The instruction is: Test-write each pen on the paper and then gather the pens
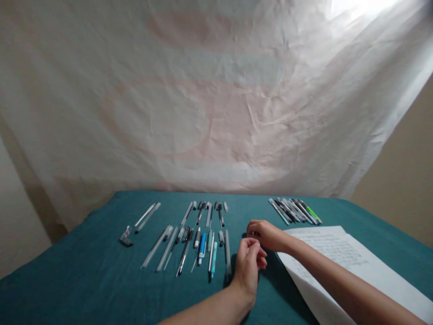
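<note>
My left hand [248, 264] hovers over the cloth just right of the front row of pens, its fingers curled together. Whatever those fingers may hold is hidden. Just beyond it, my right hand [265, 234] is low at the table with its fingers bent inward, and its grip is also hidden. Nearest to my left hand lies a clear pen barrel [228, 255] with a small cap [221, 238] beside it. To its left are a teal patterned pen [214, 258], a blue pen [202, 247], a white-capped piece [197, 237] and several clear or black pen parts.
A back row of pens and caps includes a black pen [221, 214]. Pens lie bunched [294, 211] at the back right. Written sheets of paper [331, 253] lie under my right forearm. At left are two thin pens [148, 217] and an eraser-like piece [126, 239].
</note>
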### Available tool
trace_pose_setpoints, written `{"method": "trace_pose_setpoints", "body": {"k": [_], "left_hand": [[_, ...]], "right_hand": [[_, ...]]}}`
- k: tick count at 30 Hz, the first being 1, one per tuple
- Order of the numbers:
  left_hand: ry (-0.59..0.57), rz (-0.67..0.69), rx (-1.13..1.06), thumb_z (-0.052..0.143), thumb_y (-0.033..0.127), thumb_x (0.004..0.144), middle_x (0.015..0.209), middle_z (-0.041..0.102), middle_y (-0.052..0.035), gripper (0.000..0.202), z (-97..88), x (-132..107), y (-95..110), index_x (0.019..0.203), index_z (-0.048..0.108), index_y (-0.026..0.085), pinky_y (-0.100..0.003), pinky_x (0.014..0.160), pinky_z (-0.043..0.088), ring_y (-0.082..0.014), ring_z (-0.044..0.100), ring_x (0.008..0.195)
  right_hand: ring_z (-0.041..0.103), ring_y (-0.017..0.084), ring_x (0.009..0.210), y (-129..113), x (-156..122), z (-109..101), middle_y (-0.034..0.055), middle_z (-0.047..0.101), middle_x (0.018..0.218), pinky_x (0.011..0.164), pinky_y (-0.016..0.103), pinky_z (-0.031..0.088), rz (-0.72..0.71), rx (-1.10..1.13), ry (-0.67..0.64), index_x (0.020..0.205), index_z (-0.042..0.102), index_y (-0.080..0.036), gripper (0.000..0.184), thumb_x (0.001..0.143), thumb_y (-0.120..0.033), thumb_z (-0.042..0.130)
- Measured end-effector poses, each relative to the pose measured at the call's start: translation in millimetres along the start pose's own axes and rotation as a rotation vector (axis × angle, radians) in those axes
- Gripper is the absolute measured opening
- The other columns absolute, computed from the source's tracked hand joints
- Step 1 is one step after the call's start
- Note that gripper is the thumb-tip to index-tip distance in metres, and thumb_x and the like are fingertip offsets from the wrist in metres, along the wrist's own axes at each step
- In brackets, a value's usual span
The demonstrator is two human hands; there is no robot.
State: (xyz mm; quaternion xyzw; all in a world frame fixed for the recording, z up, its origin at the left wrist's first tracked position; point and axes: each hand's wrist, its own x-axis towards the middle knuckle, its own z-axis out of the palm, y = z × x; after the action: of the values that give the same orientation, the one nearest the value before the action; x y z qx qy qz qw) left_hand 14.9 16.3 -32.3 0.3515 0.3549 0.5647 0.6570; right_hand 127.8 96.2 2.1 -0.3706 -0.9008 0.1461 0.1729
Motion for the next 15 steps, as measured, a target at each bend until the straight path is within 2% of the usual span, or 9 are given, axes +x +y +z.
{"method": "trace_pose_setpoints", "body": {"k": [5, 7, 11, 15], "left_hand": [[0.039, 0.021, 0.010, 0.049, 0.034, 0.077, 0.068, 0.052, -0.0001, 0.022, 0.0, -0.3, 2.2, 0.089, 0.046, 0.016, -0.020, 0.052, 0.034, -0.0080, 0.046, 0.055], [0.051, 0.028, 0.014, 0.050, 0.033, 0.076, 0.069, 0.052, -0.0004, 0.022, 0.0, 0.0, 2.6, 0.089, 0.046, 0.016, -0.020, 0.051, 0.035, -0.0083, 0.046, 0.054], [0.083, 0.058, 0.037, 0.050, 0.030, 0.076, 0.070, 0.052, -0.0009, 0.020, -0.1, 0.7, 1.9, 0.090, 0.046, 0.016, -0.021, 0.054, 0.036, -0.0087, 0.047, 0.056], [0.094, 0.058, 0.053, 0.049, 0.028, 0.077, 0.070, 0.051, -0.0012, 0.018, 0.7, 1.0, 1.2, 0.090, 0.046, 0.016, -0.021, 0.055, 0.037, -0.0086, 0.047, 0.057]], "right_hand": [[0.053, 0.011, 0.063, 8.2, 10.9, -19.0, 0.0037, 0.058, 0.077, 0.060, 0.020, 0.040, 0.075, -0.048, 0.179, 0.082, 0.063, -0.015, 0.018, 0.077, -0.013, 0.046], [0.054, 0.010, 0.063, 11.8, 13.4, -24.1, 0.0034, 0.059, 0.081, 0.061, 0.020, 0.040, 0.068, -0.079, 0.112, 0.088, 0.063, -0.016, 0.024, 0.073, -0.008, 0.046], [0.057, 0.013, 0.074, 12.1, 10.9, -20.4, 0.0035, 0.059, 0.093, 0.064, 0.020, 0.040, -0.010, -0.210, -0.142, 0.096, 0.061, -0.020, 0.037, 0.064, -0.004, 0.049], [0.059, 0.015, 0.068, 3.3, 7.7, -13.3, 0.0063, 0.058, 0.091, 0.056, 0.022, 0.039, -0.005, -0.446, -0.236, 0.092, 0.058, -0.018, 0.024, 0.069, -0.016, 0.052]]}}
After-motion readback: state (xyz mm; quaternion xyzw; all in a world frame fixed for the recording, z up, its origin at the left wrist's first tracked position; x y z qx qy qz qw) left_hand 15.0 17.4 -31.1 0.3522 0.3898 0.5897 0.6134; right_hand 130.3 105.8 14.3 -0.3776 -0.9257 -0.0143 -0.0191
